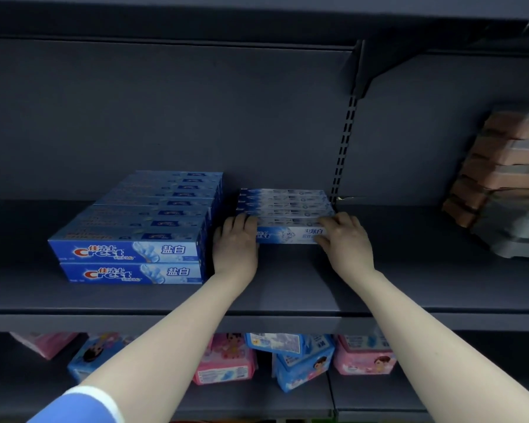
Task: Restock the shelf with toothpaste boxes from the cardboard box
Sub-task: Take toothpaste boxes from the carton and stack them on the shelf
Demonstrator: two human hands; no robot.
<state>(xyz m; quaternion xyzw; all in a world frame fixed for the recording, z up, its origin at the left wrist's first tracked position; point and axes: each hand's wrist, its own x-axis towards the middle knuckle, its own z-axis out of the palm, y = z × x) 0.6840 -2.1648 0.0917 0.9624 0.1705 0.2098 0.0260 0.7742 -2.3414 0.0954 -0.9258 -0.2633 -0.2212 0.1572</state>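
**Both hands on the ends of the front white box**

Your left hand (235, 242) and right hand (344, 239) sit at opposite ends of the front toothpaste box (290, 235) in the pale row. Each hand has its fingers laid over the top edge of its end, with the thumbs hidden or blurred, so you appear to be clasping the box endwise rather than merely touching it.

That box lies with its long axis running left to right, parallel to the shelf (287, 288) front lip, and straight ahead of you. More pale boxes (286, 203) of the same kind stand packed directly behind it, reaching toward the back panel. Neither hand is clearly nearer; both reach about equally deep, and the box spans the gap between them.

Just to your left stands the blue stack (141, 227), two layers high, its right side next to your left hand. Keep that in mind: any squaring-up should probably go straight back against the row, not sideways, or your left knuckles will meet the blue stack.

You can't see the cardboard box from here.
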